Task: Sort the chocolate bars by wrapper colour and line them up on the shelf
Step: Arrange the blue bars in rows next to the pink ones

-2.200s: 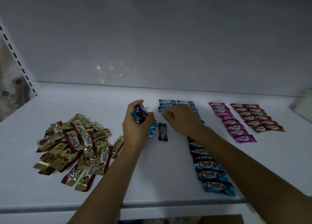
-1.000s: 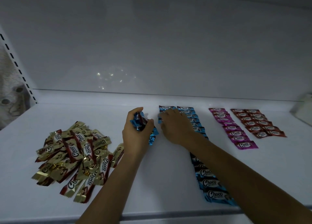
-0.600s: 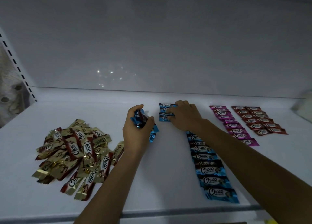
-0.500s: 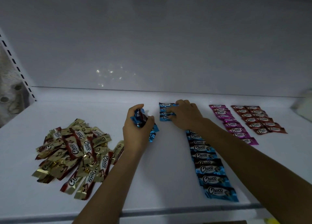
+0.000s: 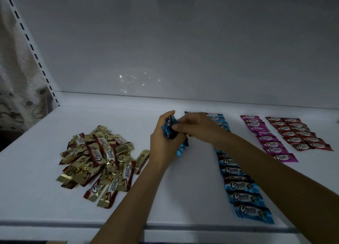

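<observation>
From the head camera, both hands are meeting over the middle of the white shelf (image 5: 183,192). The left hand (image 5: 160,144) is gripping a bundle of blue bars (image 5: 169,129), fingers wrapped round it and thumb sticking up at 12 o'clock, with a couple of blue wrapper ends dangling below the palm. The right hand (image 5: 199,128) is coming in from 3 o'clock, and its fingers (image 5: 176,128) are pinching the top of that same bundle. Exactly which bar it is pinching is too dark to tell.

Now for what the shelf is carrying. At 9 o'clock from the hands, the gold pile (image 5: 99,161) is lying loose and unsorted, gold and red wrappers overlapping at all angles, its nearest bars just beside the left wrist. Running from 1 o'clock down to 5 o'clock, the blue row (image 5: 242,186) is lying flat, bar overlapping bar, with the right forearm crossing over its middle. At 3 o'clock, well apart from the hands, the pink row (image 5: 269,139) is sitting in a single file. Just beside it on the outside, the dark red block (image 5: 297,133) is standing two bars wide.

Out at 10 o'clock, the slotted upright (image 5: 31,47) is climbing the shelf's left edge.
</observation>
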